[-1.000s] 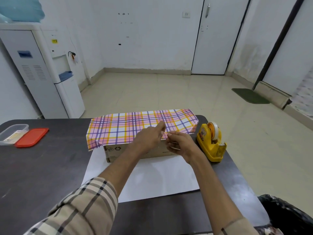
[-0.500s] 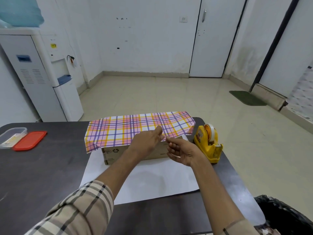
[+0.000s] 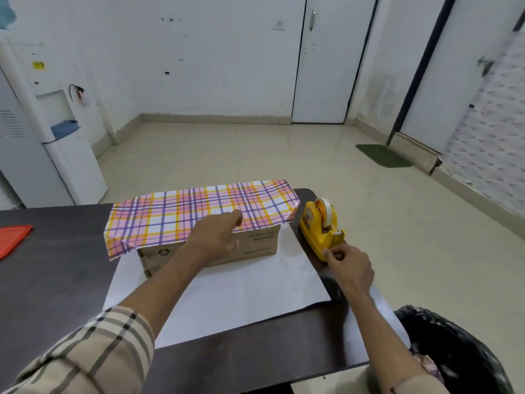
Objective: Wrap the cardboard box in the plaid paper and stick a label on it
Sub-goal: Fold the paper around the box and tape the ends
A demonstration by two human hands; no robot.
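There's the yellow tape dispenser (image 3: 321, 226), touching the fingertips of the right hand (image 3: 350, 268), black bin bag (image 3: 454, 351) below that hand; red lid (image 3: 14, 240) far left of the left hand (image 3: 216, 240), water cooler (image 3: 71, 166) beyond.

Looks like a bare office back room to me. There's a water cooler (image 3: 56, 155) by the left wall, pale tiled floor (image 3: 227, 157), a plain white door (image 3: 326, 75), and a dark table (image 3: 51, 268) with a tape dispenser (image 3: 321, 228) at its right edge.

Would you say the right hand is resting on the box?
No, the right hand is at the tape dispenser, apart from the box.
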